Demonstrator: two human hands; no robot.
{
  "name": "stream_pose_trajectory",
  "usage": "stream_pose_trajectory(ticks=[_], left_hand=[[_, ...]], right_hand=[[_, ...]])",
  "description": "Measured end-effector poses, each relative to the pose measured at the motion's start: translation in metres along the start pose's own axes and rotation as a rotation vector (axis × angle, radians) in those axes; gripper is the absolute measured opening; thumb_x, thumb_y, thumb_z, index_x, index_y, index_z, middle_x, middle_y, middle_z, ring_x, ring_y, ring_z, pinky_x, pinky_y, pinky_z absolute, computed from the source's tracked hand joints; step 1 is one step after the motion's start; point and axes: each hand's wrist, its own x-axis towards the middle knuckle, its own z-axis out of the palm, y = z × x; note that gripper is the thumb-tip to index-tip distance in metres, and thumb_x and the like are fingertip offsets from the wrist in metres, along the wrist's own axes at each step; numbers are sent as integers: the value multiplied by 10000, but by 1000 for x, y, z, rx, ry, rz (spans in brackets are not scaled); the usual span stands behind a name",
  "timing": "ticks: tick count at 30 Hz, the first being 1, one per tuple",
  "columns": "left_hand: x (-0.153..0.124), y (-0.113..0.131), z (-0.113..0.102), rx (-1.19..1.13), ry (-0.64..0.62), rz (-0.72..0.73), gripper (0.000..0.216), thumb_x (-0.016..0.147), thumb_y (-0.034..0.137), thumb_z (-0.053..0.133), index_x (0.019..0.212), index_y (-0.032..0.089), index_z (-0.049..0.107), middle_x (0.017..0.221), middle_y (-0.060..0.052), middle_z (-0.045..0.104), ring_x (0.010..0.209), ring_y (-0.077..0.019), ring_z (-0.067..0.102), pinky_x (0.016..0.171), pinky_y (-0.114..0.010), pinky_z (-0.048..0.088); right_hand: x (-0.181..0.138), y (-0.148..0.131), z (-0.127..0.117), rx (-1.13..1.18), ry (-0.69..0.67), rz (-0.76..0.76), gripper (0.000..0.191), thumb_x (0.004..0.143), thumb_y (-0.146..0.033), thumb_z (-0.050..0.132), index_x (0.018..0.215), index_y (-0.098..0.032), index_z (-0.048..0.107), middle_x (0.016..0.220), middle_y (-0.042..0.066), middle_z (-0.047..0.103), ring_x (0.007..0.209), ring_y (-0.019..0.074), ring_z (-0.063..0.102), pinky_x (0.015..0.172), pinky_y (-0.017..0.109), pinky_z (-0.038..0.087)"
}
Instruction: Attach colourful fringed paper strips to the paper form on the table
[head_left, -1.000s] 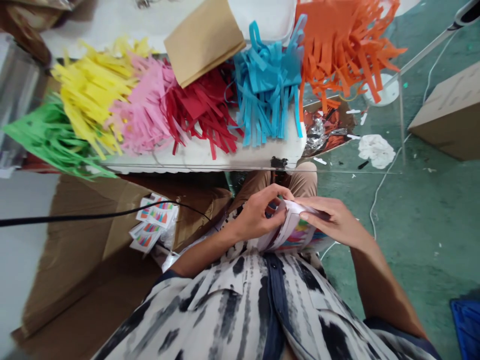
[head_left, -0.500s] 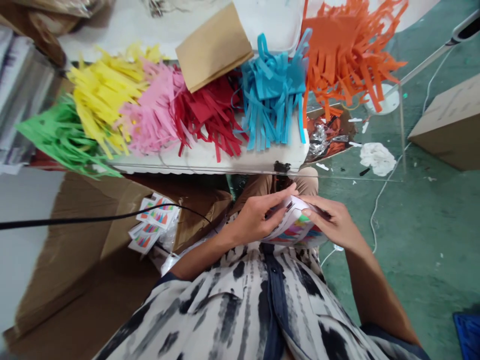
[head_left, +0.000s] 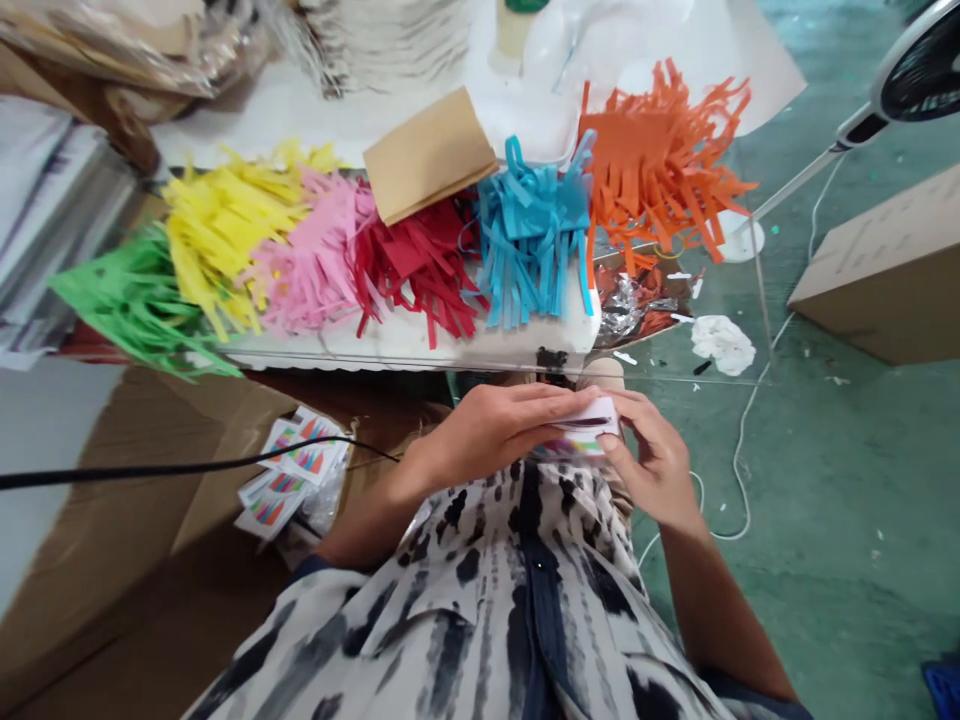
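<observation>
Close to my body, above the lap, both hands hold a white folded card (head_left: pixel 609 412) printed with bright colours. My left hand (head_left: pixel 495 430) lies along its left part, fingers stretched across the top and the thumb side below. My right hand (head_left: pixel 651 455) pinches the right end between thumb and fingers. A dark slit shows along the card's upper fold. Much of the printed face is hidden by the hands. Similar printed cards (head_left: pixel 289 470) lie in the open cardboard box (head_left: pixel 202 420) to the left.
Fringed bundles in green (head_left: pixel 142 295), yellow (head_left: pixel 225 225), pink (head_left: pixel 319 255), red (head_left: pixel 420 265), blue (head_left: pixel 532 235) and orange (head_left: pixel 645 150) line the table. A brown folded paper (head_left: pixel 431 155) rests on them. A black cable (head_left: pixel 187 470) crosses the box; a fan (head_left: pixel 919 75) stands right.
The card has been turned so its folded white edge lies more level and less of the print shows. My left hand reaches further over it. The view has shifted, showing more of the table's back.
</observation>
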Motion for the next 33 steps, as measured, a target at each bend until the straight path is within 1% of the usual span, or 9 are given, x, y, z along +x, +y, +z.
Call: stream_pose_trajectory(ticks=[4, 8, 13, 16, 19, 22, 27, 31, 33], left_hand=[[15, 12, -23, 275, -106, 7, 536, 1069, 260, 574, 1585, 374, 484, 1388, -42, 711, 1161, -158, 742, 916, -226, 610], [12, 10, -29, 372, 91, -26, 519, 954, 479, 738, 1426, 273, 675, 1157, -61, 788, 947, -160, 774, 784, -221, 610], [-1, -7, -16, 136, 343, 21, 299, 862, 398, 850, 1090, 205, 833, 859, -43, 796, 661, -94, 712, 594, -164, 529], [-2, -9, -12, 89, 366, 106, 303, 857, 308, 862, 1141, 209, 831, 895, -59, 814, 720, -108, 747, 650, -162, 567], [1, -6, -14, 28, 300, 150, 332, 876, 246, 842, 1205, 217, 817, 970, -80, 829, 802, -133, 781, 724, -177, 607], [0, -4, -18, -50, 288, 111, 370, 838, 270, 877, 1204, 255, 822, 1013, -80, 826, 864, -163, 788, 778, -220, 634], [-11, -15, -9, -285, 446, -46, 624, 675, 341, 991, 1263, 269, 795, 1204, -108, 784, 925, -203, 781, 804, -285, 649], [-15, -22, 7, -489, 535, -114, 221, 807, 238, 902, 1023, 231, 856, 1001, -90, 822, 921, -209, 781, 800, -292, 636], [-14, -22, 12, -507, 568, -108, 153, 826, 161, 870, 960, 233, 855, 973, -75, 823, 900, -196, 781, 794, -286, 627]], right_hand=[[3, -13, 12, -15, 226, 15, 388, 964, -313, 715, 1351, -336, 703, 1260, 39, 772, 1063, 233, 747, 920, 371, 609], [-2, -17, 27, 117, 383, 138, 332, 956, -328, 736, 1287, -316, 737, 1121, 17, 802, 903, 188, 760, 778, 300, 623], [-11, -15, 31, 247, 283, 161, 396, 957, -334, 730, 1350, -302, 694, 1189, 47, 780, 968, 202, 765, 777, 302, 641], [-12, -16, 25, 252, 238, 136, 494, 943, -333, 746, 1425, -309, 639, 1268, 63, 745, 1016, 204, 753, 808, 312, 644], [-11, -21, 19, 211, 267, 104, 383, 925, -301, 768, 1303, -294, 705, 1182, 47, 753, 936, 175, 741, 752, 273, 625], [-10, -27, 17, 176, 328, 75, 305, 921, -247, 769, 1221, -290, 732, 1079, 16, 756, 855, 140, 721, 723, 238, 597], [-11, -28, 15, 157, 386, 93, 289, 933, -246, 755, 1217, -297, 733, 1053, 4, 757, 846, 140, 710, 729, 246, 578], [-14, -27, 13, 151, 367, 86, 293, 943, -252, 739, 1232, -300, 738, 1077, 11, 760, 890, 154, 714, 729, 254, 567], [-15, -29, 12, 123, 373, 66, 298, 945, -250, 734, 1239, -299, 740, 1084, 18, 758, 898, 163, 713, 725, 261, 567]])
